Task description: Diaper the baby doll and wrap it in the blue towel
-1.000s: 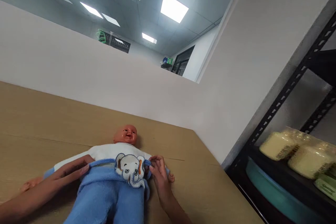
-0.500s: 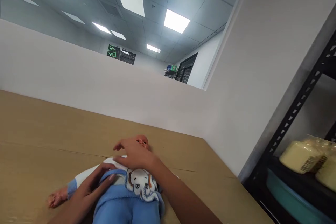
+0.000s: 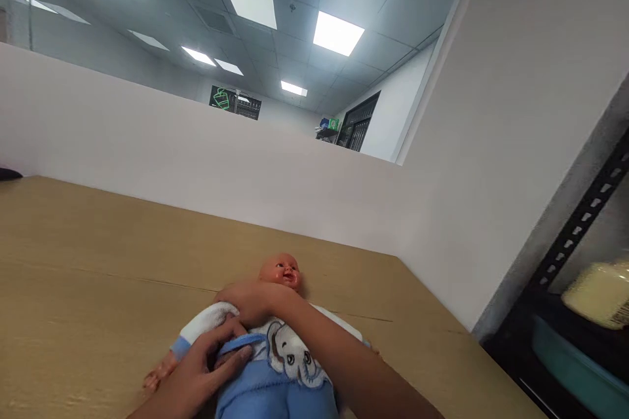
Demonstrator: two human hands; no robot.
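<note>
A baby doll (image 3: 280,270) lies on its back on the tabletop, in a white top (image 3: 206,322) with blue cuffs and blue overalls (image 3: 275,393). An elephant face (image 3: 297,357) decorates the bib. My left hand (image 3: 216,357) holds a blue overall strap (image 3: 242,342) at the bib's left side, thumb and fingers on either side of it. Across the doll's upper chest reaches my right hand (image 3: 250,302), bent down at the shoulder just below the head. Its fingers are mostly hidden, so their grip does not show.
The brown tabletop (image 3: 122,242) runs back to a low white wall (image 3: 221,163). On the right, a black metal rack (image 3: 572,242) holds a pale yellow packaged item (image 3: 599,294) and a teal basin (image 3: 574,366). A dark object (image 3: 8,174) lies at the far left edge.
My right hand has gone from lying over the doll's chest and chin to bending down at its shoulder, uncovering the head. The left hand stays at the strap. The view has shifted.
</note>
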